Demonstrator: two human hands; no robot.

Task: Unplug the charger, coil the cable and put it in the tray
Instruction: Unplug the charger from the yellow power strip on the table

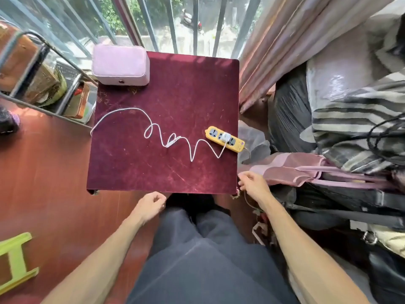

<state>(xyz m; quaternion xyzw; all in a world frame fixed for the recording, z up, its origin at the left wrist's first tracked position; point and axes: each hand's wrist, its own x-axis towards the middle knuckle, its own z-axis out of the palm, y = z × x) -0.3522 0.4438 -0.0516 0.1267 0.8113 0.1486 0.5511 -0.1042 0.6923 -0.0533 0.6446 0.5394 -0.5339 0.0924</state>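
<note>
A white charger (pixel 225 137) is plugged into a yellow power strip (pixel 224 139) at the right edge of the dark red table (pixel 135 170). Its white cable (pixel 153 128) snakes in loose loops leftward and hangs over the table's left edge. A closed pink box (pixel 120 64) stands at the table's far left corner. My left hand (pixel 151 204) hovers just below the table's front edge, fingers loosely curled, holding nothing. My right hand (pixel 252 183) is at the table's front right corner, fingers spread, empty, well short of the power strip.
A pink curtain (pixel 295 167) and piled bags and striped cloth (pixel 350 128) crowd the right side. A metal rack (pixel 43 84) with boxes stands at the left. A green stool (pixel 15 260) sits on the red floor at lower left. Window bars are behind the table.
</note>
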